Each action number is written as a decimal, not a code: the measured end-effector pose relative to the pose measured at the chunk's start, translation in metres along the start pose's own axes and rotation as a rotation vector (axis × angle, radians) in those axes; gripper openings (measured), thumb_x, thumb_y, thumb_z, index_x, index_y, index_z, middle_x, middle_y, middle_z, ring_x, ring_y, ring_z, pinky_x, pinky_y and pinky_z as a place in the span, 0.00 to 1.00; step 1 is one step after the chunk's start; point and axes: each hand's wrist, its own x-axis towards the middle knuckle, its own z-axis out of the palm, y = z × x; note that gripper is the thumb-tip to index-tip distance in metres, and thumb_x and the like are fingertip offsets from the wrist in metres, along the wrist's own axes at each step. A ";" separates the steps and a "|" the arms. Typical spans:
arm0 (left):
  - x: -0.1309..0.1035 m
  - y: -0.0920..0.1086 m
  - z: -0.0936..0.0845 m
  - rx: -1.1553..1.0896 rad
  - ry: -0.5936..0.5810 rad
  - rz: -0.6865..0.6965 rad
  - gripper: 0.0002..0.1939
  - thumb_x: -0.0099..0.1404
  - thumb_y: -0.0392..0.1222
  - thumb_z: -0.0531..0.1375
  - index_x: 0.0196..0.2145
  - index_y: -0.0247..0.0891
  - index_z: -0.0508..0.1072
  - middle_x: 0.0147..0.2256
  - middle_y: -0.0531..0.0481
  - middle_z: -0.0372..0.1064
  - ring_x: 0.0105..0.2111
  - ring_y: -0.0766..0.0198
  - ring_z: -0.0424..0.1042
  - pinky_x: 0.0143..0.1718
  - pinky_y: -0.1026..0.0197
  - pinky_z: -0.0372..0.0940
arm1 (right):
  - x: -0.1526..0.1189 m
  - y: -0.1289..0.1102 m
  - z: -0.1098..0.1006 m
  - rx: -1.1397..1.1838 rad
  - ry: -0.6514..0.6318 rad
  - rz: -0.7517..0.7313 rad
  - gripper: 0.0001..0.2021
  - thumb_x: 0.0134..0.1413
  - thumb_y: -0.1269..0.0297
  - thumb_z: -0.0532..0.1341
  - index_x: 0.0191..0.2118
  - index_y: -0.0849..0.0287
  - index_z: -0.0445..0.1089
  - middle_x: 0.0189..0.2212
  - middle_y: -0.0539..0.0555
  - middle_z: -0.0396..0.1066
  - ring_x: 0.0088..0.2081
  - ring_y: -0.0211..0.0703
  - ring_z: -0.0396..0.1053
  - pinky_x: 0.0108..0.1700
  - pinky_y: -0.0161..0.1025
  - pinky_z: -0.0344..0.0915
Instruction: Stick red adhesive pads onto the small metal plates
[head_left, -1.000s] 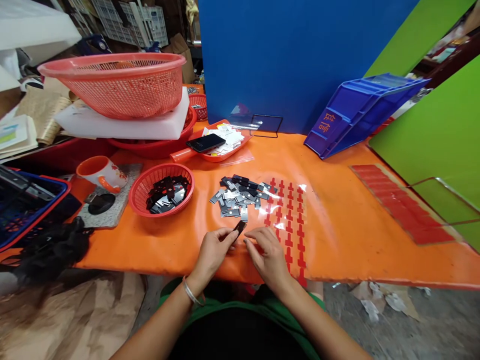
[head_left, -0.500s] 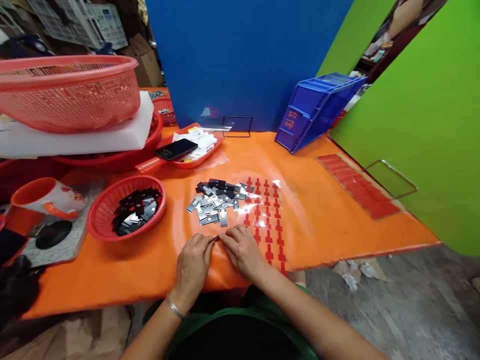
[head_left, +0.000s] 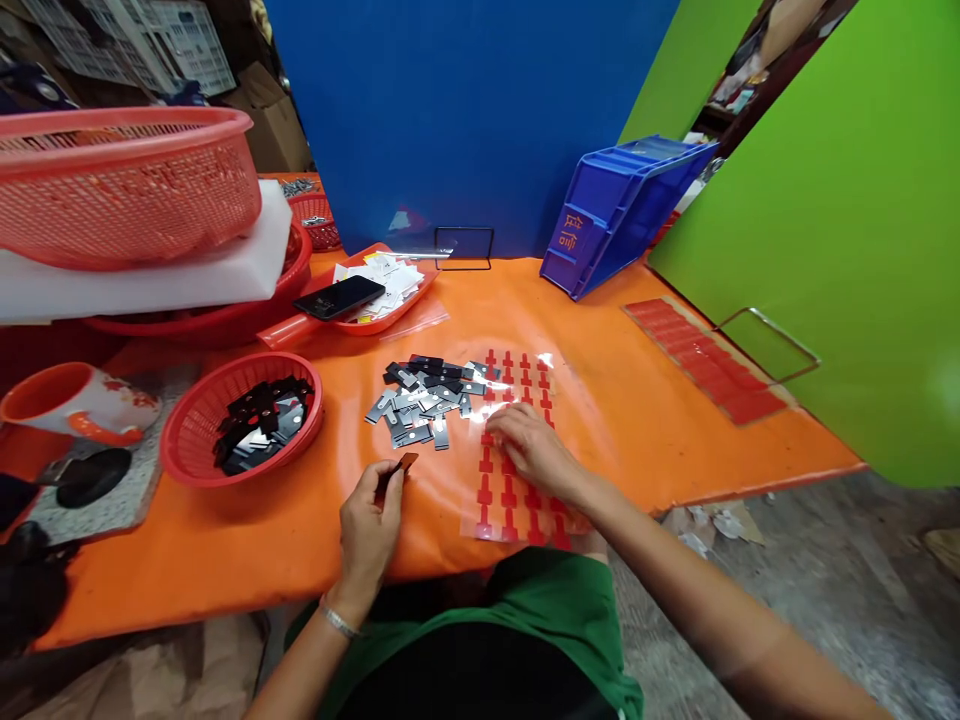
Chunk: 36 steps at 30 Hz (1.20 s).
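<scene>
From the head view, we look down at an orange table [head_left: 600, 390]. Our left hand [head_left: 367, 530] pinches a small dark piece [head_left: 407, 462] between thumb and finger. The piece is long and thin, and its end pokes out past our fingertips, up toward the far right.

To the right of that piece is a clear sheet with red shapes [head_left: 508, 492]. The sheet is longer from near to far than from side to side, and its red shapes stand in rows that run the same way. Our right hand [head_left: 531, 450] is the nearer one to it. In fact, it is right over the sheet's middle, with the fingers bent down and the tips by the left row. Some red shapes lie nearer to us than those tips, and some lie farther off. We cannot tell if the right fingers hold a red shape or just touch the sheet.

Beyond our left hand is a pile of flat metal pieces [head_left: 420, 405], just left of the sheet's far part.
</scene>
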 end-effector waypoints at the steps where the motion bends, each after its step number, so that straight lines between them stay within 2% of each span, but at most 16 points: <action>1: 0.000 -0.001 0.001 -0.006 0.014 -0.003 0.11 0.64 0.46 0.54 0.39 0.38 0.70 0.35 0.49 0.73 0.35 0.62 0.74 0.38 0.63 0.66 | 0.003 -0.002 -0.004 -0.016 -0.073 -0.052 0.19 0.49 0.83 0.51 0.42 0.57 0.68 0.42 0.55 0.70 0.47 0.47 0.62 0.48 0.46 0.61; 6: 0.001 -0.003 0.003 -0.057 0.037 -0.039 0.11 0.64 0.46 0.55 0.39 0.38 0.70 0.35 0.49 0.73 0.35 0.63 0.73 0.38 0.63 0.66 | 0.022 -0.021 -0.010 -0.093 -0.420 -0.248 0.25 0.42 0.86 0.51 0.44 0.55 0.66 0.42 0.53 0.70 0.45 0.46 0.61 0.43 0.42 0.60; 11: 0.002 -0.005 0.002 -0.055 0.037 -0.029 0.11 0.64 0.46 0.54 0.39 0.38 0.70 0.35 0.48 0.73 0.35 0.62 0.73 0.39 0.62 0.66 | 0.048 -0.033 -0.005 -0.349 -0.685 -0.442 0.20 0.39 0.84 0.57 0.41 0.58 0.66 0.38 0.56 0.69 0.39 0.49 0.58 0.39 0.42 0.54; 14: 0.001 -0.005 0.001 -0.073 0.030 -0.024 0.11 0.64 0.46 0.54 0.39 0.38 0.70 0.35 0.49 0.73 0.34 0.62 0.73 0.38 0.63 0.66 | 0.061 -0.036 0.001 -0.465 -0.793 -0.522 0.16 0.42 0.80 0.59 0.41 0.60 0.65 0.38 0.58 0.68 0.39 0.50 0.57 0.39 0.43 0.52; 17: 0.001 -0.004 0.001 -0.092 0.018 -0.016 0.11 0.64 0.46 0.54 0.39 0.38 0.70 0.35 0.49 0.73 0.34 0.62 0.73 0.38 0.63 0.65 | 0.068 -0.039 0.005 -0.519 -0.866 -0.539 0.13 0.47 0.78 0.59 0.41 0.60 0.66 0.36 0.57 0.69 0.39 0.49 0.57 0.39 0.43 0.51; 20: 0.001 -0.005 0.001 -0.120 0.012 -0.016 0.10 0.64 0.45 0.53 0.39 0.39 0.70 0.35 0.49 0.73 0.35 0.62 0.73 0.39 0.63 0.65 | 0.070 -0.039 0.005 -0.529 -0.903 -0.533 0.09 0.48 0.77 0.59 0.36 0.60 0.68 0.35 0.57 0.69 0.39 0.48 0.58 0.39 0.42 0.50; 22: 0.001 -0.006 0.001 -0.128 0.007 -0.021 0.10 0.64 0.45 0.53 0.39 0.39 0.70 0.35 0.49 0.73 0.35 0.62 0.73 0.39 0.62 0.65 | 0.069 -0.037 0.002 -0.530 -0.891 -0.533 0.05 0.50 0.76 0.59 0.31 0.60 0.69 0.34 0.57 0.69 0.38 0.47 0.58 0.38 0.42 0.50; 26: 0.001 -0.008 0.001 -0.129 -0.007 -0.030 0.10 0.64 0.46 0.54 0.38 0.39 0.70 0.34 0.49 0.73 0.35 0.62 0.73 0.38 0.63 0.65 | 0.065 -0.031 -0.021 -0.538 -0.760 -0.541 0.09 0.54 0.76 0.56 0.27 0.60 0.68 0.31 0.57 0.68 0.36 0.46 0.58 0.36 0.41 0.50; 30: 0.001 -0.007 0.000 -0.128 0.000 -0.014 0.10 0.64 0.46 0.54 0.38 0.39 0.70 0.34 0.50 0.73 0.35 0.62 0.73 0.37 0.63 0.65 | 0.065 -0.020 -0.070 -0.522 -0.568 -0.499 0.11 0.59 0.73 0.53 0.28 0.59 0.68 0.31 0.56 0.68 0.37 0.45 0.61 0.39 0.42 0.53; 33: 0.001 -0.005 -0.001 -0.114 0.014 -0.002 0.10 0.64 0.45 0.54 0.38 0.39 0.70 0.34 0.50 0.73 0.34 0.63 0.72 0.37 0.64 0.65 | 0.068 -0.008 -0.111 -0.410 -0.448 -0.386 0.13 0.60 0.69 0.52 0.27 0.57 0.68 0.29 0.56 0.70 0.38 0.46 0.64 0.41 0.42 0.57; 36: 0.000 -0.004 -0.002 -0.114 0.014 0.005 0.09 0.64 0.45 0.54 0.37 0.39 0.70 0.33 0.50 0.73 0.33 0.63 0.72 0.36 0.64 0.65 | 0.069 0.001 -0.146 -0.213 -0.197 -0.251 0.09 0.58 0.61 0.57 0.28 0.55 0.70 0.31 0.55 0.72 0.37 0.45 0.68 0.41 0.43 0.62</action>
